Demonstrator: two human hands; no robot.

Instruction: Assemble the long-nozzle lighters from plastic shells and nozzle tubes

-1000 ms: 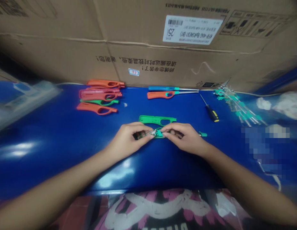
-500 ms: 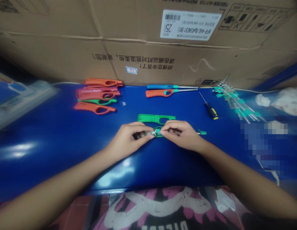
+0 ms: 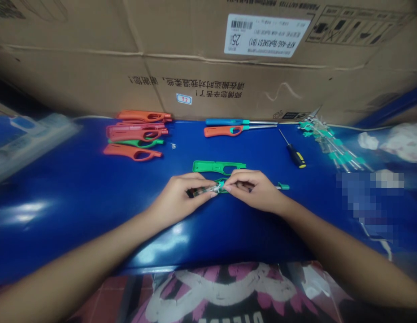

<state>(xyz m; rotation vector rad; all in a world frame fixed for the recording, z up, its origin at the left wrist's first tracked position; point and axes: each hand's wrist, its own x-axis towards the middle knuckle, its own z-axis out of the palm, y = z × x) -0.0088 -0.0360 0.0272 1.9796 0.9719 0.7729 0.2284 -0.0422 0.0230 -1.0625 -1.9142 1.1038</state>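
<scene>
Over the blue table, my left hand (image 3: pixel 182 192) pinches a clear lighter fuel tank (image 3: pixel 202 191) between thumb and fingers. My right hand (image 3: pixel 254 186) is closed on a small green trigger piece (image 3: pixel 221 184) at the tank's right end. Beneath both hands lies a green lighter shell half, mostly covered by my fingers. A metal tube with a green end (image 3: pixel 284 186) sticks out past my right hand. Just behind my hands rests another green shell half (image 3: pixel 208 166), its inner side up.
Orange, pink and green lighter shells (image 3: pixel 134 151) lie at the back left, beside a few tiny screws (image 3: pixel 173 146). Two long lighters (image 3: pixel 225 131) and a screwdriver (image 3: pixel 296 155) lie behind. Metal tubes with green parts (image 3: pixel 336 143) are piled right. A cardboard box (image 3: pixel 195 67) stands behind the table.
My fingers have shifted very slightly around the tank and the green trigger piece. Everything else stays in place.
</scene>
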